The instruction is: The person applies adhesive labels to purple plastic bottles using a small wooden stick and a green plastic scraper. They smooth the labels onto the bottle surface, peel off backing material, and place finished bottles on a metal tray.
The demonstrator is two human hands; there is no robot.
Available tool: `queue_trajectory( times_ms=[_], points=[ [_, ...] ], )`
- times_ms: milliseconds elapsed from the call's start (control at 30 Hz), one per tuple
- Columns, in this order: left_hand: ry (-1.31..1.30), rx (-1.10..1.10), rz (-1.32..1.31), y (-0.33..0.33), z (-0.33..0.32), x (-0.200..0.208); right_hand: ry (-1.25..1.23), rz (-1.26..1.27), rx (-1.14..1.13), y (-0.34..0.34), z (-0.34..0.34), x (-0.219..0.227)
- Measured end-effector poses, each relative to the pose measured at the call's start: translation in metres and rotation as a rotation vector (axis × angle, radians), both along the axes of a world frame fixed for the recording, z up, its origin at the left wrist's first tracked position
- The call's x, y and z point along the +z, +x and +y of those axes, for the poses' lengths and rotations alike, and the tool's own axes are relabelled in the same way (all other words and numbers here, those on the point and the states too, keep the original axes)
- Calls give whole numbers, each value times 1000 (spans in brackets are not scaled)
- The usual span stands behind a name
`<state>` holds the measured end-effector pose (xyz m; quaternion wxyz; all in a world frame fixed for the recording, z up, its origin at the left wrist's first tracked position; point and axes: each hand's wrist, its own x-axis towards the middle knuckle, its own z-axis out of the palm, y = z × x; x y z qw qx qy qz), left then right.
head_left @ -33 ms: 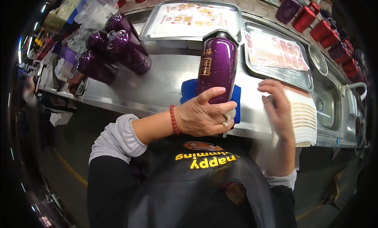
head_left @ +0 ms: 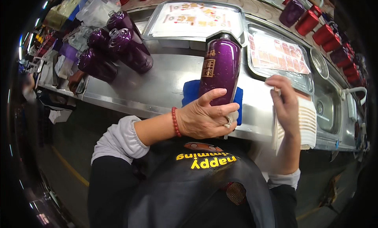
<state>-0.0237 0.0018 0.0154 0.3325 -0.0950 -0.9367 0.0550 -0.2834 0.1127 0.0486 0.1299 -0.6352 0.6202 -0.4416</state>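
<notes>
A shiny purple bottle [head_left: 222, 66] with a gold square label lies tilted on a folded blue cloth [head_left: 191, 90], its neck pointing away from me. My left hand [head_left: 206, 116] is wrapped around the bottle's base end, and a small whitish wad [head_left: 229, 121] shows between its fingers. To the right, my right hand [head_left: 286, 106] is raised over a stack of white sheets with gold bands [head_left: 306, 123]. Its thumb and forefinger are pinched together; what they hold, if anything, is too small to make out.
Several purple bottles [head_left: 130, 51] stand at the left. Behind the blue cloth is a metal tray [head_left: 149, 29] with printed sheets; another tray [head_left: 256, 72] holds a reddish sticker sheet [head_left: 279, 53]. A sink [head_left: 328, 114] is at the right. Red and purple bottles [head_left: 307, 20] line the back.
My right hand has moved slightly up and right, and its thumb and forefinger have come together. The left hand keeps its grip on the bottle.
</notes>
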Motion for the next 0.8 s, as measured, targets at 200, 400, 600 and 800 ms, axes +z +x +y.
queue_trajectory(
  times_ms=[200,400,600,800],
  points=[
    [548,348,270,32,6,-13,12,493,49,-51,-171,2],
    [771,451,287,62,-8,-37,187,769,42,-46,-320,-30],
    [897,397,302,67,-15,-42,230,905,116,-47,-367,-28],
    [929,331,293,65,-20,-41,224,922,188,-46,-369,-28]
  ],
)
